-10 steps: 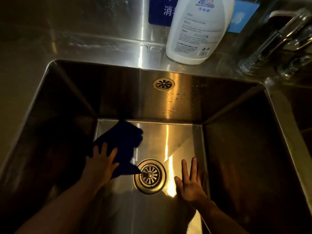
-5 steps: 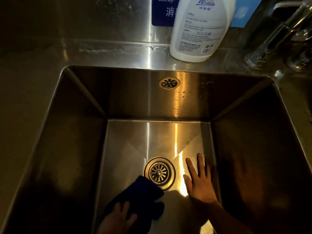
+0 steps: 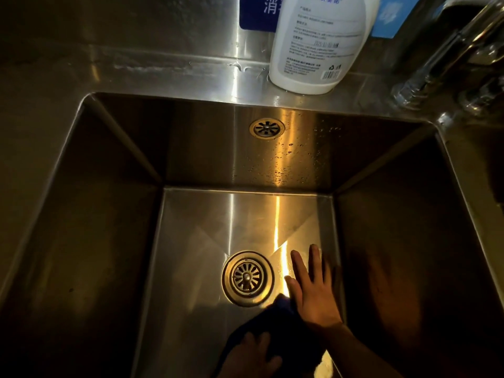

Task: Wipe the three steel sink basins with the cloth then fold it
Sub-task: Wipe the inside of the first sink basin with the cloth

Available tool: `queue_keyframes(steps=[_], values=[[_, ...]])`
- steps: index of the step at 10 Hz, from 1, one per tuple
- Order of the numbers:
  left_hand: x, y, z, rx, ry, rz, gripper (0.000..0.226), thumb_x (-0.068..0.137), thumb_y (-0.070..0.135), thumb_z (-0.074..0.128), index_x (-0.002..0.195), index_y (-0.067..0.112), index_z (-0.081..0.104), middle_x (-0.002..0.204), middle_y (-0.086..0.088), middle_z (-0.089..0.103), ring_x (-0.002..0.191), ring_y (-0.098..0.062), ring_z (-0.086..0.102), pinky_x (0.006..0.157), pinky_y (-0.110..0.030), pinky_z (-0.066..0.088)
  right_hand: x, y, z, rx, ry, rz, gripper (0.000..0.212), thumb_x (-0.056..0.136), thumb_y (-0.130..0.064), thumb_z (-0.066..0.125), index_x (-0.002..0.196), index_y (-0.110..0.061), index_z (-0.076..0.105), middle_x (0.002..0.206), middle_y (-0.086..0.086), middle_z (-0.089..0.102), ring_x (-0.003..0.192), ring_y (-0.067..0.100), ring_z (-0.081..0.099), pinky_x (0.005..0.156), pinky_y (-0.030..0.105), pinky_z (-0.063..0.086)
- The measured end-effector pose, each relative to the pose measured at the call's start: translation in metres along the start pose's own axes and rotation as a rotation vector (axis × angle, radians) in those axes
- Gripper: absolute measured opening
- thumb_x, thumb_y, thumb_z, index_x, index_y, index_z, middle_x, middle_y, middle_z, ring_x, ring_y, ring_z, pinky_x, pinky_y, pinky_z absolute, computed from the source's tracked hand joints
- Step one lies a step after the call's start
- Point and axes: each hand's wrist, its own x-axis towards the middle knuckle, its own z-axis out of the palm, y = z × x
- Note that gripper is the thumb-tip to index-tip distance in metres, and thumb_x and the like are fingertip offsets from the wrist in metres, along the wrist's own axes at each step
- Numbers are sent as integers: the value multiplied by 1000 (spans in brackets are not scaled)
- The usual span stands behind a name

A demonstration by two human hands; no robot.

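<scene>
Brushed steel is seen all over the basin (image 3: 109, 241), satin rather than mirror, with bright streaks picked up down the middle; the back wall is speckled with water drops; the drain strainer (image 3: 247, 278) and overflow grille (image 3: 266, 128) are made of shinier metal, tinted brassy by the light; the cloth (image 3: 278, 328) at lower centre is soft, dark blue, totally matt; the bottle (image 3: 319, 45) up top is smooth white plastic, slightly glossy; polished chrome is shown on the tap (image 3: 441, 58), upper right.
</scene>
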Motion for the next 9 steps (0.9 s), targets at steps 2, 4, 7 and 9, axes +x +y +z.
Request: queue_keyframes(steps=[2,4,7,9], values=[[4,45,2,40,115,50,57,96,47,34,146,19,28,149,-10,36,132,-32,40,106,-45,33,-25,-49,-18,-178,67,190,65,92,-60,3,152,-35,5,161,14,-3,147,35,-4,110,61,21],[-21,-58,-37,72,962,307,21,84,35,43,101,26,49,101,-3,61,80,-23,70,69,-34,56,-78,-96,11,-83,249,349,64,77,-52,53,131,-17,51,141,24,47,130,39,46,96,69,33],[4,-136,-91,130,991,-59,69,92,53,14,147,15,31,154,-20,24,143,-40,20,112,-53,20,-89,-51,47,-207,76,152,51,85,-45,55,132,-27,48,142,27,45,119,40,56,93,62,43],[14,-144,-84,147,1055,-66,67,86,44,36,147,18,30,157,-16,20,145,-34,16,113,-52,19,15,-28,-13,-311,-52,-186,106,64,-89,35,150,-41,-6,159,15,-16,147,34,-11,112,60,-2]])
